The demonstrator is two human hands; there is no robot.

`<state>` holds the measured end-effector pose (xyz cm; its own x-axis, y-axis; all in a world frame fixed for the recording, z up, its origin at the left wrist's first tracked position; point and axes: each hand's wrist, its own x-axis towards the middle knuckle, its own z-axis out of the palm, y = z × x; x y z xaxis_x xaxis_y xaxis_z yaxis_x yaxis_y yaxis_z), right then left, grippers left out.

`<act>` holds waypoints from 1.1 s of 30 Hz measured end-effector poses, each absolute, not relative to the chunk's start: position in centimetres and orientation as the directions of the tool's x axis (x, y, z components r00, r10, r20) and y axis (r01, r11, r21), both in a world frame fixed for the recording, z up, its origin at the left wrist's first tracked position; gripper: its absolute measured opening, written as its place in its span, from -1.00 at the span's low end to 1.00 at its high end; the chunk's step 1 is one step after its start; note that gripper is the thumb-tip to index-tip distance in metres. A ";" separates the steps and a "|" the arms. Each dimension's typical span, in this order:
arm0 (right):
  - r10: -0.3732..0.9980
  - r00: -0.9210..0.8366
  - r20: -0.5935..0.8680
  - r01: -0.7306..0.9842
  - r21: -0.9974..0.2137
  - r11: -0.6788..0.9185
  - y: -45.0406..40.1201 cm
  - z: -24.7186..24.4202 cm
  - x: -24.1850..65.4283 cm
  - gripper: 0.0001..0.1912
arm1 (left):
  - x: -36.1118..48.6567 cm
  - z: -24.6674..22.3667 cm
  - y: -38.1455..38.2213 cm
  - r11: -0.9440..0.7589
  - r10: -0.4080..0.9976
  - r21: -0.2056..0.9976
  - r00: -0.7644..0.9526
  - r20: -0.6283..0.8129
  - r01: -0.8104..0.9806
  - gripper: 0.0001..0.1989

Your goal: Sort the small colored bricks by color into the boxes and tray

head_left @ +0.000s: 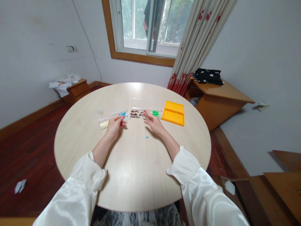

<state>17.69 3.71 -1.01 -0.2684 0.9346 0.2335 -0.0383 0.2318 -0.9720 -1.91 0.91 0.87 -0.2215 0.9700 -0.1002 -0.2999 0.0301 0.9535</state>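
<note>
My left hand [114, 126] is at the front of a clear box of small blue pieces [123, 115]. Its thumb and fingers are pinched together; what they hold, if anything, is too small to make out. My right hand [154, 123] reaches over the clear boxes, fingers stretched out and apart, between small dark brown pieces [134, 113] and bright green pieces [155, 113]. One loose blue piece [147, 137] lies on the table in front of my right hand. Pale yellow pieces [103, 125] fill another clear box, left of my left hand.
An open yellow plastic case [174, 116] lies right of the green pieces. Behind the brown pieces is a clear lid [138, 103]. Everything rests on a round wooden table [131, 169]. A wooden cabinet [218, 97] with folded black cloth stands beyond it at right.
</note>
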 end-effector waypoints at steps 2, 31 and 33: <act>0.953 -0.204 0.224 0.006 -0.973 0.230 3.7 -0.9 18.1 -0.52 | -1.9 1.0 0.8 0.029 0.970 0.953 -0.223 -0.100 -0.301 -0.88; 0.938 -0.327 0.112 0.066 -0.988 0.140 1.8 0.7 19.6 -0.81 | -1.3 0.3 0.5 0.081 0.996 0.996 -0.046 -0.083 -0.043 -0.93; 0.959 -0.245 0.144 -0.021 -0.989 0.143 2.0 0.9 19.4 -0.75 | -1.3 0.4 0.5 0.072 0.997 0.997 -0.040 -0.073 -0.020 -0.94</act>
<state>19.41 1.96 0.89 -0.2451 0.9588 0.1438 -0.0211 0.1430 -0.9895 -1.25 0.51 0.37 -0.0405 0.9965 -0.0726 -0.0205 0.0718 0.9972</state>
